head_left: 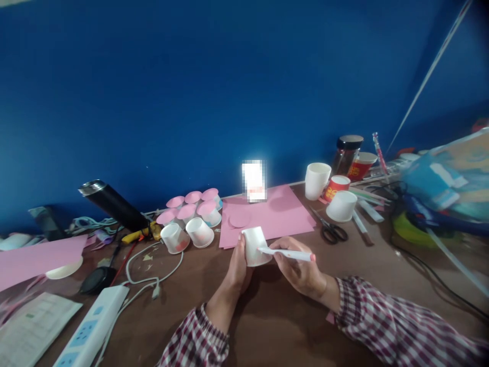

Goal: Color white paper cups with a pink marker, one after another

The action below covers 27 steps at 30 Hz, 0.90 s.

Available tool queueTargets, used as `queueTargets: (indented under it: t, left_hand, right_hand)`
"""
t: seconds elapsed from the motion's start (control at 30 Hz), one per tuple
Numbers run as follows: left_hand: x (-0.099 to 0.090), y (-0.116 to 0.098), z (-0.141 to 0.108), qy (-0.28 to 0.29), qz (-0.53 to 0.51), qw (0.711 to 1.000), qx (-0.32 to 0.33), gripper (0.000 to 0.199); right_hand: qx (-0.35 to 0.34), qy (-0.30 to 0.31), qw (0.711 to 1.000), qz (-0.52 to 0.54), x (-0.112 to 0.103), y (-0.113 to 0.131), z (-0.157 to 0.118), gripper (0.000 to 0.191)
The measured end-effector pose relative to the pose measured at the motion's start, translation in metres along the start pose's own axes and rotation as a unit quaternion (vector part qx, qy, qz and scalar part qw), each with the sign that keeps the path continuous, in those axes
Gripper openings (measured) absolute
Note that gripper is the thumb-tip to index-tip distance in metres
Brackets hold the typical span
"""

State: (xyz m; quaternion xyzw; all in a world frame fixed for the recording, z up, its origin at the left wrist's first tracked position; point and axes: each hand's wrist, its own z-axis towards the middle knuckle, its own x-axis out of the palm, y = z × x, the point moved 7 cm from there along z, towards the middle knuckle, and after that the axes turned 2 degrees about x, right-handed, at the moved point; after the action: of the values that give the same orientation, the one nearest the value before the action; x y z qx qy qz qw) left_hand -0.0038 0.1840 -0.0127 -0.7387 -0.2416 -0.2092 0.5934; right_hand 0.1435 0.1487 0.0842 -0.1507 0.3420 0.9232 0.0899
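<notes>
My left hand [239,267] is wrapped round a white paper cup [255,245] held upside down above the brown table. In my right hand [301,270] is a white marker [292,253] with a pinkish-red end, gripped like a pen. The marker's tip meets the cup's side, or comes very near it. Just beyond the cup lie sheets of pink paper [275,214], with a cut pink paper circle [240,219] on top. Scissors [331,229] rest to the right of the paper.
Several paper cups with pink tops [187,211] and two white cups [199,232] stand left. A power strip [93,321], cables and a black flask [114,204] lie farther left. At right are white cups [342,206], red cups [338,187], markers [362,227] and a plastic bag [451,178].
</notes>
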Motion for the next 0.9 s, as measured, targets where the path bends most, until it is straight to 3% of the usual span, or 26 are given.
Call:
queueTargets:
  t: [0.1, 0.47, 0.6, 0.9]
  left_hand:
    - [0.001, -0.001, -0.002, -0.015, 0.009, 1.0, -0.003, 0.056]
    - [0.006, -0.003, -0.007, 0.015, 0.011, 1.0, 0.019, 0.054]
    - [0.005, -0.004, -0.008, -0.003, -0.009, 1.0, 0.025, 0.055]
    - [0.008, -0.004, -0.01, 0.01, -0.01, 1.0, 0.013, 0.056]
  right_hand:
    - [0.021, 0.002, 1.0, 0.002, -0.001, -0.002, 0.001, 0.01]
    - [0.056, -0.02, 0.998, 0.004, -0.005, -0.01, -0.001, 0.009]
    - [0.085, -0.031, 0.996, 0.013, -0.006, -0.014, 0.0, 0.011]
    - [0.094, -0.04, 0.995, 0.005, -0.007, -0.018, 0.0, 0.014]
